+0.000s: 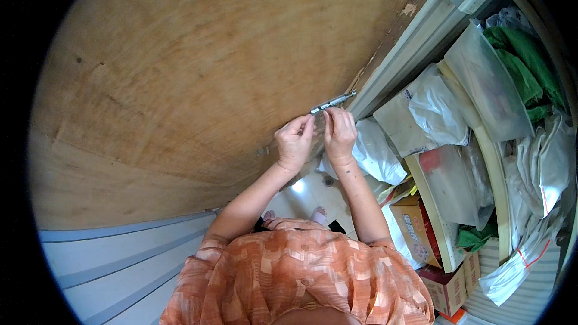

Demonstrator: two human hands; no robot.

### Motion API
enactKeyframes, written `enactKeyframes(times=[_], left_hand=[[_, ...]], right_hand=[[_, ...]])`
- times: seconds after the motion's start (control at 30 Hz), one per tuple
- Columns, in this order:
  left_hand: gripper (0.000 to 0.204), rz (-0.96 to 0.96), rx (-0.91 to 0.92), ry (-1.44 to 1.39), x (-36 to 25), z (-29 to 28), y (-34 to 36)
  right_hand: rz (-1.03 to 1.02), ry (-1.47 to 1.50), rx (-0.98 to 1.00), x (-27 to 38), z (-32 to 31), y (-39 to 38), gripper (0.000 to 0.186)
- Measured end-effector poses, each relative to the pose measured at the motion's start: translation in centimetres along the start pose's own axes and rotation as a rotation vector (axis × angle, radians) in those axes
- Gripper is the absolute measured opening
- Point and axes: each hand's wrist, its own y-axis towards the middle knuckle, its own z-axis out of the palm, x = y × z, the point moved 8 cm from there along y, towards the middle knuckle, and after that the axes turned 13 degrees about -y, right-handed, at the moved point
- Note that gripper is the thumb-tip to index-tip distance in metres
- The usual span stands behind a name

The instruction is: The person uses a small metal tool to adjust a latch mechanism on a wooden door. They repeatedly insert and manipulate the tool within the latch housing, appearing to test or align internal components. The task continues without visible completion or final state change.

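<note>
A silver metal door bolt (pixel 335 102) lies slantwise along the right edge of a large brown wooden door (pixel 211 72). Its far end reaches toward the pale door frame (pixel 402 42). My left hand (pixel 294 143) is closed, with thumb and forefinger pinched at the bolt's near end. Just right of it, my right hand (pixel 340 136) is closed too, its fingertips at the underside of the bolt around the middle. The fingers partly cover what they touch there.
To the right, wall pockets and shelves hold plastic bags (pixel 438 108), green cloth (pixel 522 66) and a clear bin (pixel 487 78). Cardboard boxes (pixel 415 229) stand below them. Pale slatted panelling (pixel 132 259) is at lower left. Tiled floor (pixel 307 195) shows between my arms.
</note>
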Motion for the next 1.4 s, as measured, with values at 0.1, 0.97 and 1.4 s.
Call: enactKeyframes(times=[0.1, 0.97, 1.4], left_hand=[[0.012, -0.018, 0.014, 0.027, -0.3, 0.1, 0.1], [0.012, 0.004, -0.005, 0.009, 0.2, 0.0, -0.1], [0.042, -0.86, 0.191, -0.472, 5.6, 0.6, -7.6]], right_hand=[[-0.037, -0.004, 0.021, -0.2, 0.4, -0.2, 0.011], [0.037, 0.052, 0.018, -0.8, -0.1, 0.2, 0.019], [-0.017, 0.233, 0.031, 2.0, -6.1, -3.0, 0.027]])
